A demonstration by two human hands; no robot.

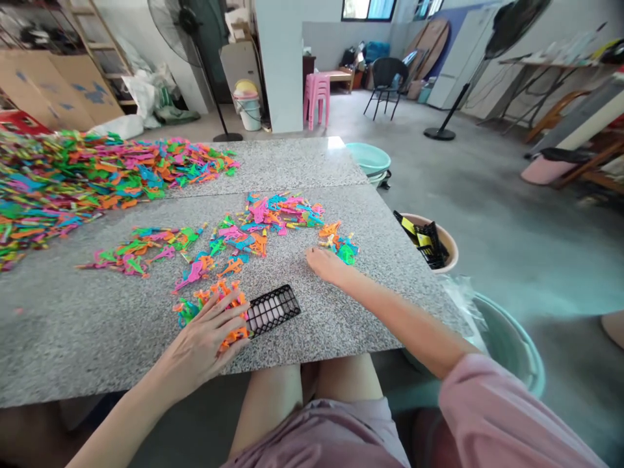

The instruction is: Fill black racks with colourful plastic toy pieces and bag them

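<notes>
My left hand [212, 325] lies over a bunch of small orange toy guns [236, 338], its fingers laid across the top and the thumb on the near side. The toys sit at the left end of a small black plastic basket [273, 309], whose right part shows its open grid. Green and blue toy guns [185, 313] stick out left of the hand. My right hand [324, 263] is low over the table with fingers curled in, just left of a small heap of toy guns [346, 250]. What its fingers hold, if anything, is hidden.
A speckled stone table [312, 331] carries loose toy clusters [283, 211] and a large multicoloured pile [121, 169] at the far left. Beyond its right edge stand a tub with black baskets [451, 253] and a green basin [529, 344]. Fans and pink stools [318, 97] stand farther back.
</notes>
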